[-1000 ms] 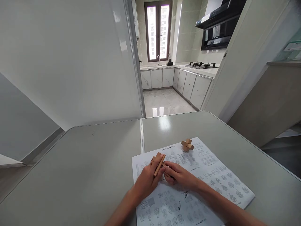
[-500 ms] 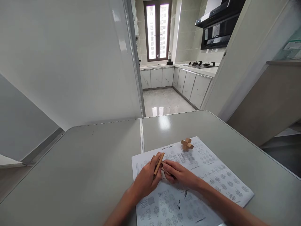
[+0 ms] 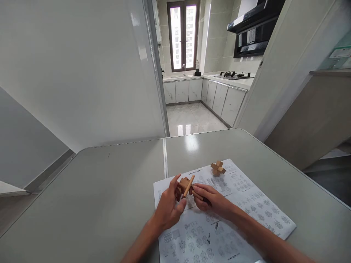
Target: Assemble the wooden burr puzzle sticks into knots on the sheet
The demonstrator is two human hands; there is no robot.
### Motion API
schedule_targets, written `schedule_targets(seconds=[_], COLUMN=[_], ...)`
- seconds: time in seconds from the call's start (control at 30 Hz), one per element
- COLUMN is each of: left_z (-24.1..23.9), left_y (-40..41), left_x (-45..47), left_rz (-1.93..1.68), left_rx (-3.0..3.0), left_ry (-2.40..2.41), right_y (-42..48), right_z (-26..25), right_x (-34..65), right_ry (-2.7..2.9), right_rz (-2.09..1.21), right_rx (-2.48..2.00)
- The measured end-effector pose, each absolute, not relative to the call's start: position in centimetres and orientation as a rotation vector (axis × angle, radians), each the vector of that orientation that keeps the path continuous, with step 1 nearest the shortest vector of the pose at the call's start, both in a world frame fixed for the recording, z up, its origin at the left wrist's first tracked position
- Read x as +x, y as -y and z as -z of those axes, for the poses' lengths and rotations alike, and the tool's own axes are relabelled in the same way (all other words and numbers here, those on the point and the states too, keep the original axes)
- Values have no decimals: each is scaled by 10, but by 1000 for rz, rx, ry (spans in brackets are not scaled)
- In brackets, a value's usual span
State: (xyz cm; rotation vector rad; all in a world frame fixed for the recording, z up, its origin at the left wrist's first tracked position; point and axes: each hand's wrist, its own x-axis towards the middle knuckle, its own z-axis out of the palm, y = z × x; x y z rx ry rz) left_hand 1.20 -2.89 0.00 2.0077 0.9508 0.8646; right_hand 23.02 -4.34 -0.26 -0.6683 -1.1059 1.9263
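Observation:
My left hand (image 3: 168, 206) and my right hand (image 3: 211, 199) meet over a printed instruction sheet (image 3: 241, 208) on a grey table (image 3: 95, 193). Between them is a set of wooden puzzle pieces (image 3: 186, 183), light brown bars crossing each other. The left hand's fingers are spread around the left side of the pieces, thumb below. The right hand pinches a bar at their right end. A second, assembled wooden cross puzzle (image 3: 218, 167) sits alone on the sheet's far edge, beyond the right hand.
The table has a seam (image 3: 164, 157) down its middle and rounded far corners. Beyond it a doorway opens into a kitchen with cabinets (image 3: 219, 98), a stove and a window. A white wall (image 3: 82, 73) stands at the left.
The left hand's fingers have opened out from a closed grip on the pieces. The wooden pieces have shifted slightly away from me and tilted. The right hand has moved with them.

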Motion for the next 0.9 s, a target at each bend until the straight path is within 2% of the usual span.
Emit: schedule_targets(seconds=[0.2,0.37,0.63,0.77,0.9], left_z=[-8,-24,-21,-21,-17], left_y=[31,36,40,40,34], left_x=[17,23,27,28,23], left_rz=[-982,-903,-903,-1018,-1106], left_rx=[1676,1745,1776,1509,1281], left_ry=[-942,-748,-867,-953,-1010], right_y=[41,44,46,47,45], right_z=[6,12,17,13,9], right_x=[234,231,227,226,226], right_ry=[966,951,1025,1216,1540], right_rz=[-2101,-2277,-2408,-2093,-1328], right_rx=[-503,-370,-359,-608,-987])
